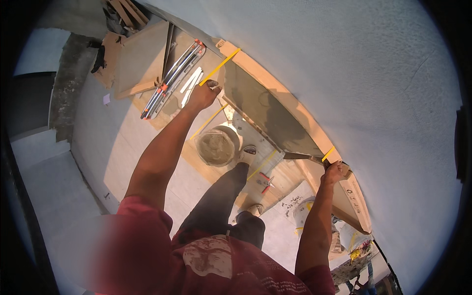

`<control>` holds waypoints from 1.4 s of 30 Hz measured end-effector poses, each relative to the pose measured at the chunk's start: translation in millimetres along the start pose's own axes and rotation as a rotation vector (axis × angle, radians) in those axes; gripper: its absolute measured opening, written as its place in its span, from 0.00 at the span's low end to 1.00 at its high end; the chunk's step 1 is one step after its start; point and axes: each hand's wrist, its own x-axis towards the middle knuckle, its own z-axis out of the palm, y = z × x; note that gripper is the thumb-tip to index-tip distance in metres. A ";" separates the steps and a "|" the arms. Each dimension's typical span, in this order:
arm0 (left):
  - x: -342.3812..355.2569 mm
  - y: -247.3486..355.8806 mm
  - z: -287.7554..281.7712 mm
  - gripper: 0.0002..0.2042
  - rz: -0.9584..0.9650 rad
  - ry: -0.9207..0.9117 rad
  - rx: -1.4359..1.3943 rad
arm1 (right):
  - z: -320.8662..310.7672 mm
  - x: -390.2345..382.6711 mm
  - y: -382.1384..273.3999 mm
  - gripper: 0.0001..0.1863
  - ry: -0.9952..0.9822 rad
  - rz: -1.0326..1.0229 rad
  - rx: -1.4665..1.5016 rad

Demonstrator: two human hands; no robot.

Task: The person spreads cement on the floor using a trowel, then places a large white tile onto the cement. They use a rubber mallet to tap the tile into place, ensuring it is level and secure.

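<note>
A large grey tile [268, 105] with cardboard edging [282, 93] leans by the wall, tilted, with yellow straps across it. My left hand [204, 96] is closed at its far left corner, on a yellow strap [220, 67] that stretches tight over the edging. At the near right corner, my right hand [334, 173] has its fingers curled round the edge of the pack, just below a second yellow strap [328, 154]. The undersides of those fingers are hidden. Under the tile's lower edge, another length of yellow strap [209, 122] shows.
A bucket of grey mortar [215, 146] stands by my foot. Red-handled pliers [267, 182] lie on the floor. A tile cutter [173, 81] and leaning boards [142, 56] are at the far left. Another carton [355, 196] and a pale bucket [303, 213] are at the right.
</note>
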 end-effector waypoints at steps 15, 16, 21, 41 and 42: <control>-19.7 2.0 -55.1 0.17 0.069 0.284 0.185 | -12.9 -105.5 -26.8 0.12 0.009 0.381 -0.522; -15.5 -3.3 -62.9 0.16 0.135 0.334 0.246 | -16.6 -113.6 -24.8 0.12 -0.023 0.422 -0.607; 14.1 -3.4 -69.4 0.17 0.162 0.149 0.690 | -78.6 -135.5 31.7 0.10 -0.392 0.342 -0.871; 63.7 -96.4 4.4 0.15 0.023 -0.482 1.369 | -30.9 -200.5 -4.0 0.21 -0.245 0.654 -0.905; 62.0 -96.2 0.2 0.16 0.066 -0.488 1.377 | -38.9 -196.0 5.4 0.23 -0.296 0.615 -0.951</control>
